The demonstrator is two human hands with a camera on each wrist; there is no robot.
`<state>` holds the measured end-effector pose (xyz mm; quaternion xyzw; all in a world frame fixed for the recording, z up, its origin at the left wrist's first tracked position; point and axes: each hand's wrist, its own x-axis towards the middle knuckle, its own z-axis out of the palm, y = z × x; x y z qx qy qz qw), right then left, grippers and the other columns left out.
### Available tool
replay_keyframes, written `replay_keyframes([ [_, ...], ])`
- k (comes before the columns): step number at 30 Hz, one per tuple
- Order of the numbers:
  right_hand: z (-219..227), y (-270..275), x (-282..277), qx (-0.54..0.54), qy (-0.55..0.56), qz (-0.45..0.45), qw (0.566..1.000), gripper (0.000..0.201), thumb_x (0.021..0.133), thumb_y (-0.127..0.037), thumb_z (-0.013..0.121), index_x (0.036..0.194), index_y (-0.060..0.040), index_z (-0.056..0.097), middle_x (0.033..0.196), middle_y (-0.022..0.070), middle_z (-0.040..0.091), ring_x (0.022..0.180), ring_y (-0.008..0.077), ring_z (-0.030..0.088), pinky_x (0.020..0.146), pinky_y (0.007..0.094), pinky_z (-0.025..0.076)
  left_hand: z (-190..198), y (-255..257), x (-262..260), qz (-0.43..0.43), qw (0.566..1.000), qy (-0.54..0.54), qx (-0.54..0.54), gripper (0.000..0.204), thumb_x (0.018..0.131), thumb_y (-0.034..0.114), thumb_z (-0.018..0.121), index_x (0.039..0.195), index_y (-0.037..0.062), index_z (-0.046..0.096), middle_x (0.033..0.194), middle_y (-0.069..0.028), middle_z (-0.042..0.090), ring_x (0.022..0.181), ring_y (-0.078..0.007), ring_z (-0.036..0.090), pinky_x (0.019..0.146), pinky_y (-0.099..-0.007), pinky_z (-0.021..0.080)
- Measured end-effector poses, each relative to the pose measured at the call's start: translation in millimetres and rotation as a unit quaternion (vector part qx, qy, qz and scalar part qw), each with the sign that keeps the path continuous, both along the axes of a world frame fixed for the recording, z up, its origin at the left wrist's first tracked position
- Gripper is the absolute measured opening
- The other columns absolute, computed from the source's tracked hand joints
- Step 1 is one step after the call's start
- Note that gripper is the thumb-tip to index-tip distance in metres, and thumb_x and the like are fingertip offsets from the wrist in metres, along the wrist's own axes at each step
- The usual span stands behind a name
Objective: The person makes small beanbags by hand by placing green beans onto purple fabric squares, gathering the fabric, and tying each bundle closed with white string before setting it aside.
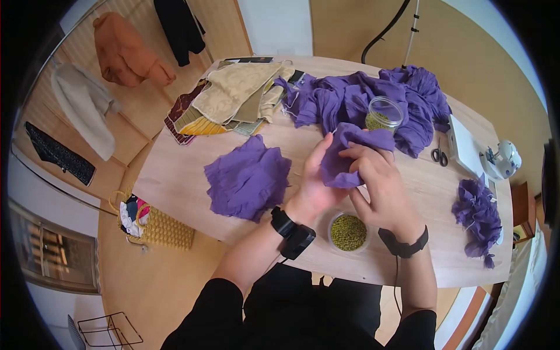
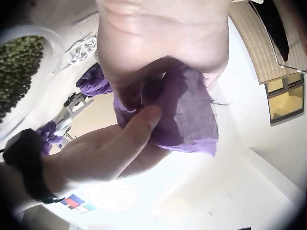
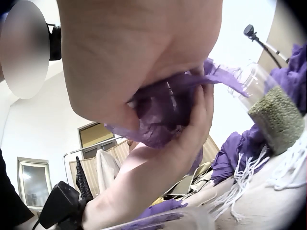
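- The desk [image 1: 175, 175] carries the work; above it, between its two bean containers, the purple cloth piece [image 1: 343, 162] is held in the air.
- The heap of purple fabric [image 1: 350, 96] at the far side looks crinkled and limp; a double handful of folds should lift it better than one corner.
- The stack of purple cloth pieces [image 1: 248, 178], lying to the left, has ragged edges; pinching one layer at a corner would probably part it from the rest.
- The held piece seems thin, nearly see-through in the left wrist view, so likely light, soft and shapeless, better backed by a palm than hung from one point. Its raw edge may fray if tugged. Whether anything lies within its folds cannot be told.
- Both hands grasp that piece: the left hand [image 1: 317, 188] cups it from behind with curled fingers, the right hand [image 1: 382, 185] grips its near side.
- The clear jar [image 1: 385, 111], part-filled, looks smooth and perhaps slippery; take its wall.
- The clear tub [image 1: 330, 232], below the hands, would spill if tipped; steady the rim.
- Its small green beans [image 1: 349, 232] should roll and scatter; scoop them.
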<state>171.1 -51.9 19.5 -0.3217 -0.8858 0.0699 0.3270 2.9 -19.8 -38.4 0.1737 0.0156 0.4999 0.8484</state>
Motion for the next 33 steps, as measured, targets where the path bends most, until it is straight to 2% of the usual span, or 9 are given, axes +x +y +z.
replay_keyframes([
  [4, 3.2, -1.5, 0.9, -0.001, -0.026, -0.049, 0.998, 0.061, 0.071, -0.015, 0.081, 0.126, -0.0017, 0.058, 0.144, 0.0176, 0.059, 0.136, 0.0391, 0.055, 0.117, 0.0534, 0.039, -9.7, 0.2, -5.1, -0.023, 0.997, 0.040, -0.059, 0.043, 0.108, 0.040, 0.054, 0.135, 0.0071, 0.063, 0.129, -0.0109, 0.069, 0.119, -0.0257, 0.067, 0.106, -0.0451, 0.053],
  [8, -2.3, -1.9, 2.1, 0.008, 0.004, -0.085, 0.996, 0.083, 0.071, -0.015, 0.083, 0.146, -0.0038, 0.052, 0.148, 0.0173, 0.056, 0.139, 0.0374, 0.053, 0.121, 0.0563, 0.036, -3.3, -1.2, -8.3, 0.008, 0.995, 0.038, -0.094, 0.043, 0.106, 0.033, 0.053, 0.137, 0.0049, 0.063, 0.130, -0.0130, 0.071, 0.120, -0.0291, 0.068, 0.107, -0.0485, 0.053],
  [12, -15.3, 1.3, 8.6, 0.027, -0.016, -0.111, 0.993, 0.073, 0.073, -0.012, 0.080, 0.142, -0.0050, 0.056, 0.149, 0.0164, 0.056, 0.138, 0.0367, 0.054, 0.120, 0.0563, 0.038, -9.5, 4.1, -12.7, 0.003, 0.992, 0.022, -0.126, 0.045, 0.106, 0.034, 0.050, 0.136, 0.0031, 0.063, 0.129, -0.0141, 0.072, 0.117, -0.0306, 0.069, 0.108, -0.0493, 0.053],
  [15, -20.5, 7.1, 14.6, 0.069, -0.011, -0.107, 0.992, 0.051, 0.074, -0.010, 0.077, 0.124, -0.0054, 0.068, 0.134, 0.0135, 0.065, 0.130, 0.0338, 0.061, 0.115, 0.0532, 0.043, -10.9, 6.1, -16.3, 0.004, 0.993, 0.029, -0.113, 0.046, 0.107, 0.035, 0.048, 0.135, 0.0026, 0.064, 0.129, -0.0149, 0.072, 0.116, -0.0315, 0.070, 0.107, -0.0502, 0.053],
  [17, -26.9, 11.7, 24.9, 0.141, -0.025, -0.068, 0.987, 0.031, 0.072, -0.009, 0.076, 0.103, -0.0061, 0.073, 0.112, 0.0093, 0.071, 0.118, 0.0300, 0.066, 0.109, 0.0500, 0.047, -8.4, 5.8, -17.8, 0.001, 0.993, 0.047, -0.105, 0.046, 0.108, 0.035, 0.045, 0.134, 0.0029, 0.065, 0.130, -0.0151, 0.072, 0.117, -0.0313, 0.070, 0.107, -0.0501, 0.054],
  [20, -22.2, 6.7, 19.8, 0.135, 0.013, -0.054, 0.989, 0.024, 0.070, -0.010, 0.075, 0.094, -0.0066, 0.073, 0.098, 0.0065, 0.071, 0.109, 0.0277, 0.068, 0.104, 0.0480, 0.048, -13.7, 8.2, -19.9, 0.031, 0.991, 0.067, -0.109, 0.048, 0.109, 0.037, 0.043, 0.135, 0.0031, 0.065, 0.132, -0.0148, 0.072, 0.117, -0.0310, 0.070, 0.108, -0.0494, 0.053],
  [23, -20.3, 1.4, 14.0, 0.110, -0.007, -0.031, 0.993, 0.025, 0.074, -0.017, 0.079, 0.096, -0.0062, 0.073, 0.100, 0.0066, 0.071, 0.108, 0.0279, 0.068, 0.103, 0.0478, 0.048, -27.6, 15.3, -23.0, 0.011, 0.994, 0.046, -0.097, 0.058, 0.110, 0.041, 0.037, 0.146, 0.0002, 0.057, 0.142, -0.0183, 0.066, 0.127, -0.0331, 0.065, 0.115, -0.0501, 0.049],
  [30, -9.2, -6.2, 6.5, 0.042, 0.016, -0.017, 0.999, 0.039, 0.086, -0.035, 0.081, 0.109, -0.0052, 0.076, 0.117, 0.0100, 0.072, 0.114, 0.0311, 0.066, 0.107, 0.0484, 0.046, -13.0, 8.6, -19.9, 0.001, 0.991, 0.080, -0.108, 0.063, 0.110, 0.046, 0.035, 0.147, -0.0005, 0.056, 0.143, -0.0188, 0.064, 0.127, -0.0327, 0.066, 0.114, -0.0496, 0.049],
  [33, -17.6, -9.0, -1.2, 0.036, -0.017, -0.025, 0.999, 0.045, 0.085, -0.030, 0.080, 0.123, -0.0053, 0.074, 0.131, 0.0118, 0.071, 0.124, 0.0331, 0.064, 0.113, 0.0523, 0.043, -7.8, 8.2, -15.8, -0.007, 0.992, 0.072, -0.105, 0.055, 0.110, 0.042, 0.040, 0.138, 0.0009, 0.063, 0.130, -0.0154, 0.072, 0.116, -0.0281, 0.069, 0.107, -0.0434, 0.053],
])
